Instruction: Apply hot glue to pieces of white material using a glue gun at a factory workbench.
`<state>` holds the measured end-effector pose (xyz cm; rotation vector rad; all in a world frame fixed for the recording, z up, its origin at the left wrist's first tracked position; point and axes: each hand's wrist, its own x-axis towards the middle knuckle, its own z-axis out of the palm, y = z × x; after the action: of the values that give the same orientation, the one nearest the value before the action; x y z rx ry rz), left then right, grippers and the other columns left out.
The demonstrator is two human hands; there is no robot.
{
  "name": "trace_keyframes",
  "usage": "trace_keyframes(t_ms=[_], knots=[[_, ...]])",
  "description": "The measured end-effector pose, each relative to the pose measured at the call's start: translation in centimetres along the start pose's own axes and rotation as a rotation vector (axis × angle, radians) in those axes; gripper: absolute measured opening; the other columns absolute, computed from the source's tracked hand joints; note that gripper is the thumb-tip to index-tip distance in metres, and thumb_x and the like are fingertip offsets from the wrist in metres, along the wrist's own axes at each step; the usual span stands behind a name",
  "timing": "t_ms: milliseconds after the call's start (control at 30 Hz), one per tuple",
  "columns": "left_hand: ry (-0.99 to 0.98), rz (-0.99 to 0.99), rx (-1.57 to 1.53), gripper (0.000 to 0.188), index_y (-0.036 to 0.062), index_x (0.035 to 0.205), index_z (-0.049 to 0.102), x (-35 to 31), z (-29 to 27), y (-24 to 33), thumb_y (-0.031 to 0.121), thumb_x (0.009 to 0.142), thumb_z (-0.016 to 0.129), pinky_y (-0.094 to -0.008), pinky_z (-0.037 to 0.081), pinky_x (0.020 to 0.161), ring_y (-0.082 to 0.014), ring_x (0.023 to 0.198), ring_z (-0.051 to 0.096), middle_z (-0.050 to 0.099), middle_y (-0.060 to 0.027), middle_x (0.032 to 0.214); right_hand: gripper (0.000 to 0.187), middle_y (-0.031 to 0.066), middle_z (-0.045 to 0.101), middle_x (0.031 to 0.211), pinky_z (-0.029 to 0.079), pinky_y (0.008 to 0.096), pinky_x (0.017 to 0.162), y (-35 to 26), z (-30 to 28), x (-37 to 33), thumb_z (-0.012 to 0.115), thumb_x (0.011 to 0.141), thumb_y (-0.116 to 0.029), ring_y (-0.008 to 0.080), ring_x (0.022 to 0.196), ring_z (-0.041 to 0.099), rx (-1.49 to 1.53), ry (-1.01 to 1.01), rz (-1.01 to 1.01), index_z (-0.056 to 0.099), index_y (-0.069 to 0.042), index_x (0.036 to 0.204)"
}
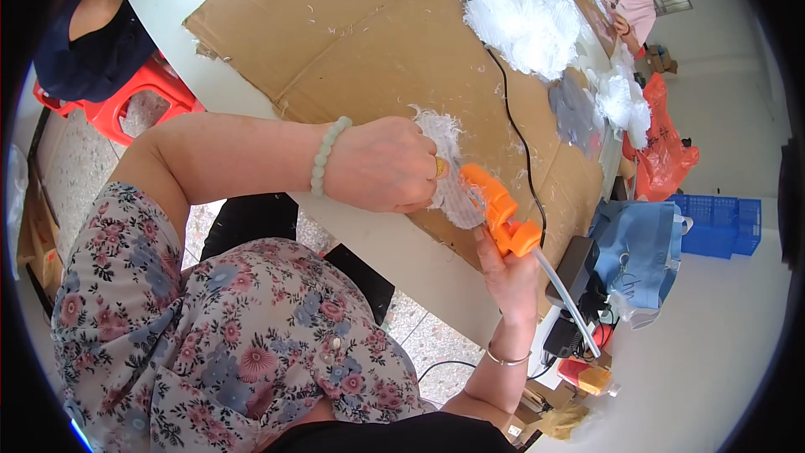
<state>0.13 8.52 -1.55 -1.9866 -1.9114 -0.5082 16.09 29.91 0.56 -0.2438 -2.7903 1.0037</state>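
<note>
Head view: left hand (381, 165) fingers pinching white feather piece (450, 169) against right-hand (509, 273)-gripped orange glue gun (499, 210) nozzle.

Head view: the left hand (381, 165), wearing a pale green bead bracelet (327, 155), gripped a white feathered piece (449, 172) at the near edge of the cardboard sheet (360, 42) covering the table (402, 252). The right hand (509, 273) held an orange glue gun (499, 210), its nozzle touching the piece and a clear glue stick (566, 289) projecting from its rear. White feather heaps (520, 13) lay toward the sheet's far edge, a black cord (516, 130) crossing beside them.
</note>
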Motion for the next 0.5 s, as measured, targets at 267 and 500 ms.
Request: trace_keyframes(t_ms=[267, 500], knots=[[0.018, 0.007, 0.019, 0.015, 0.0054, 0.073, 0.063, -0.1, 0.3, -0.2, 0.02, 0.071, 0.067, -0.0312, 0.046, 0.056, -0.0169, 0.063, 0.057, 0.057, -0.0025, 0.068, 0.016, 0.0094, 0.061, 0.069, 0.046, 0.0283, 0.054, -0.4, -0.4, -1.5, 0.069, 0.081, -0.009, 0.0175, 0.058, 0.057, 0.088, 0.068, -0.094, 0.061, 0.002, 0.088], [0.093, 0.025, -0.037, 0.018, 0.0075, 0.059, 0.057, 0.2, 1.1, -0.5, 0.017, 0.071, 0.066, -0.0331, 0.045, 0.054, -0.0187, 0.062, 0.056, 0.056, -0.0034, 0.066, 0.019, 0.0055, 0.059, 0.068, 0.045, 0.0285, 0.054, -2.7, 0.6, 0.8, 0.067, 0.084, -0.013, 0.0132, 0.057, 0.054, 0.012, 0.142, -0.03, 0.061, 0.002, 0.093]])
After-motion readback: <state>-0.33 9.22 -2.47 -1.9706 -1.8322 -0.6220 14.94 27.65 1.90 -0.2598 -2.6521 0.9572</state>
